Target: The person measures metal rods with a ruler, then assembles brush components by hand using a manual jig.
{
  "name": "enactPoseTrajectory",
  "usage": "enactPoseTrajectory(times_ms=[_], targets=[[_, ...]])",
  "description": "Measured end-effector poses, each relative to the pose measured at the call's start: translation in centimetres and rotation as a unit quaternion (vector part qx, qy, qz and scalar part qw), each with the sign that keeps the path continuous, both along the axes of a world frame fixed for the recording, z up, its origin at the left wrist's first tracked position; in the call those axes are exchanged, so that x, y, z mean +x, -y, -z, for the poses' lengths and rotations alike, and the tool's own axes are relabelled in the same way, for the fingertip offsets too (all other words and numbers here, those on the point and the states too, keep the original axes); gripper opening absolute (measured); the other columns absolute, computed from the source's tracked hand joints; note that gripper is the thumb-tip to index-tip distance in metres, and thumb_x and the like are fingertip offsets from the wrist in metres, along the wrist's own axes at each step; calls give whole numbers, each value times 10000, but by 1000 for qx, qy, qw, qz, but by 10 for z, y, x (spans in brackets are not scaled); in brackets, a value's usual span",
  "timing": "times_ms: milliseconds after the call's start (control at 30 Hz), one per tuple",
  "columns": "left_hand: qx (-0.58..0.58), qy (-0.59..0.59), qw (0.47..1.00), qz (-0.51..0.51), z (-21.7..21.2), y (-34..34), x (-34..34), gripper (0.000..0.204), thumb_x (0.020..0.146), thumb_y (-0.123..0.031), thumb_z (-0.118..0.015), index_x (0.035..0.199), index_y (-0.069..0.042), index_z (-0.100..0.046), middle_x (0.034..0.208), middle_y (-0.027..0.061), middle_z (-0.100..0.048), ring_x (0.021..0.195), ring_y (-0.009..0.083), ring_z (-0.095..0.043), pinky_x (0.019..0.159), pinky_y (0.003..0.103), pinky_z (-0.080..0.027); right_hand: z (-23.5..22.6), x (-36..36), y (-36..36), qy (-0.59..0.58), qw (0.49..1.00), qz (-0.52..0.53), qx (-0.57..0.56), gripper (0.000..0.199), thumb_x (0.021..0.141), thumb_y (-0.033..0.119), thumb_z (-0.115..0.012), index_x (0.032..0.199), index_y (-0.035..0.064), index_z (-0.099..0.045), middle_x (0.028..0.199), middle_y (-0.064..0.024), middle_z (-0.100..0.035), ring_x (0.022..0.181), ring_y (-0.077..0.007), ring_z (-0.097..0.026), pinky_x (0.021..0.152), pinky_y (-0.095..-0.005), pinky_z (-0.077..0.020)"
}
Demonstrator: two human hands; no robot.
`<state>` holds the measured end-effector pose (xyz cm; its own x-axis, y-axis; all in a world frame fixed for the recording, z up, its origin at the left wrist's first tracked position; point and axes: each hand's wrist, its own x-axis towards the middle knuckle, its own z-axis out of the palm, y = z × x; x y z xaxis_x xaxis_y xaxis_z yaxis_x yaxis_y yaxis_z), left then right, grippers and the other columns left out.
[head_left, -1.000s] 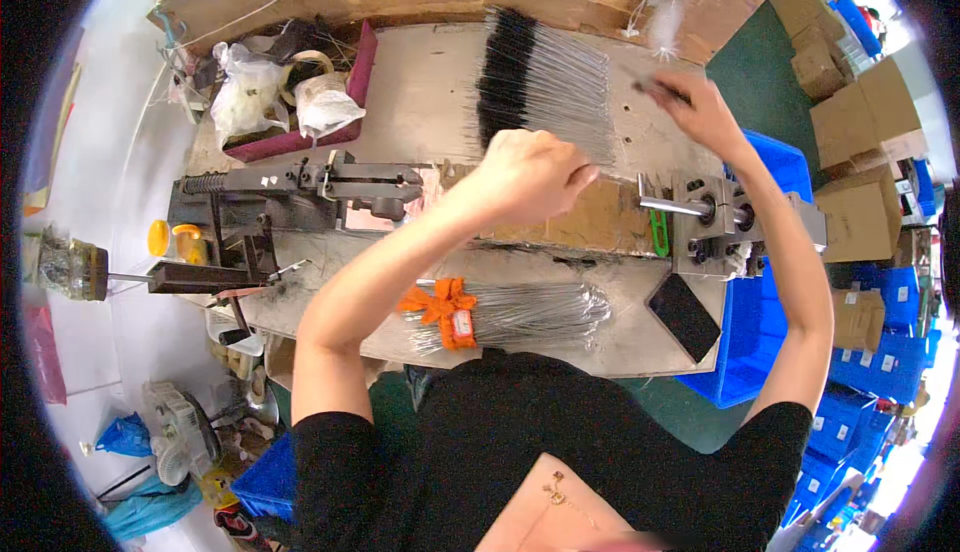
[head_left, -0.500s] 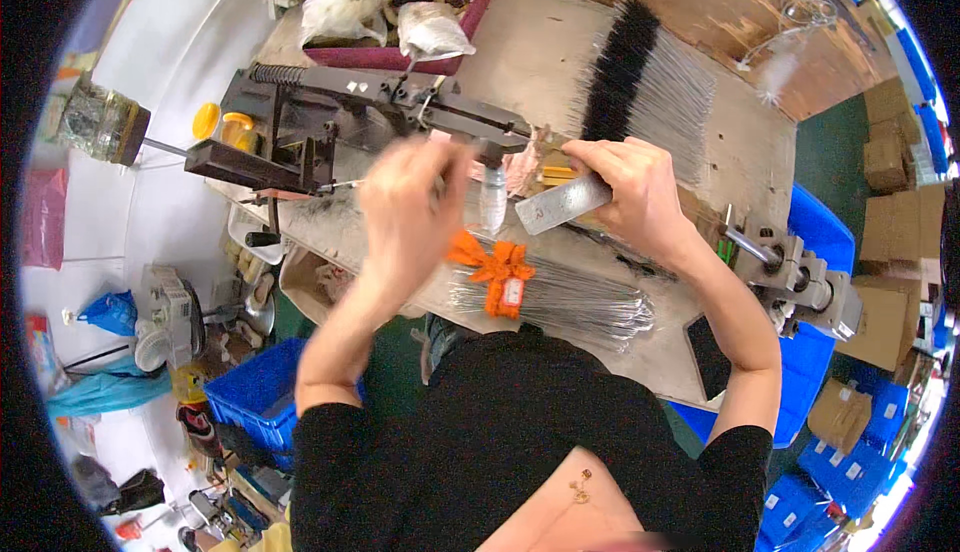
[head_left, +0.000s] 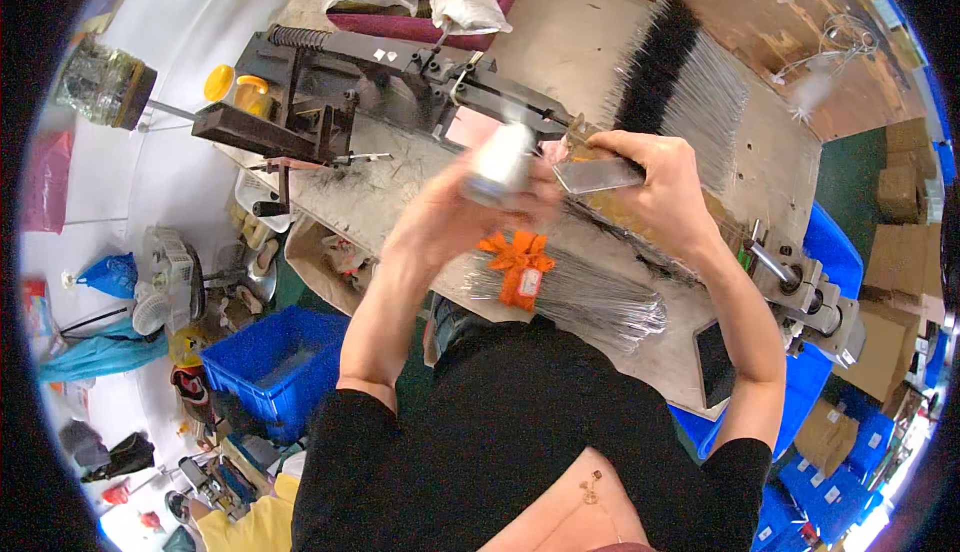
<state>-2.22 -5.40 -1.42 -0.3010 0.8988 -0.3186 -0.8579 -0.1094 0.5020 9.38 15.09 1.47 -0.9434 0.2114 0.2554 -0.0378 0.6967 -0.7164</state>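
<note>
My left hand (head_left: 440,214), partly smeared by motion, is closed around a small whitish bottle (head_left: 503,160), which is blurred too. Just to the right, my right hand (head_left: 668,177) grips a flat grey metal plate (head_left: 600,176); its thumb and forefinger are pinched near the tip of the bench machine (head_left: 400,82). What lies between those two fingertips, if anything, is too small to make out. Below the hands, a bundle of thin metal wires (head_left: 590,297) lies on the bench, tied with an orange cloth strip (head_left: 520,267) that carries a white tag.
A row of black-bristled wire brushes (head_left: 655,67) lies at the far right of the bench. White plastic bags (head_left: 468,4) sit in a dark red tray at the back. A metal clamp fixture (head_left: 800,282) stands at the right edge, near a black phone (head_left: 713,362). A blue crate (head_left: 275,367) is down left.
My left hand has moved right and down, and the bottle that stood apart from it is now in its grasp. My right hand keeps the metal plate, now turned flatter. The whole view has shifted slightly.
</note>
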Motion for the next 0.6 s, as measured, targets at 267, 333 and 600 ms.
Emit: enactPoseTrajectory(times_ms=[267, 333, 600], targets=[[-166, -311, 934, 63, 40, -30, 8, 156, 885, -120, -578, 977, -21, -500, 749, 54, -562, 550, 112, -531, 476, 300, -421, 0, 0, -1, 27, 998, -28, 49, 349, 649, 98, -677, 989, 18, -675, 854, -187, -671, 793, -342, -665, 693, -380, -517], [-123, -420, 898, 50, 37, -32, 5, 199, 869, -128, -568, 998, 11, -510, 705, 35, -566, 464, 122, -506, 430, 293, -407, 2, 0, -2, -17, 991, -34, 127, 382, 677, 72, -664, 1056, 26, -655, 957, -171, -680, 828, -340, -665, 706, -378, -528], [-333, -171, 898, -233, 59, 125, -68, 574, 882, -485, -642, 1179, -8, -521, 877, 64, -594, 667, 100, -574, 560, 226, -461, 53, 63, 13, -22, 978, -67, 195, 484, 709, -10, -663, 1186, 20, -593, 1131, -176, -629, 980, -345, -636, 809, -393, -530]])
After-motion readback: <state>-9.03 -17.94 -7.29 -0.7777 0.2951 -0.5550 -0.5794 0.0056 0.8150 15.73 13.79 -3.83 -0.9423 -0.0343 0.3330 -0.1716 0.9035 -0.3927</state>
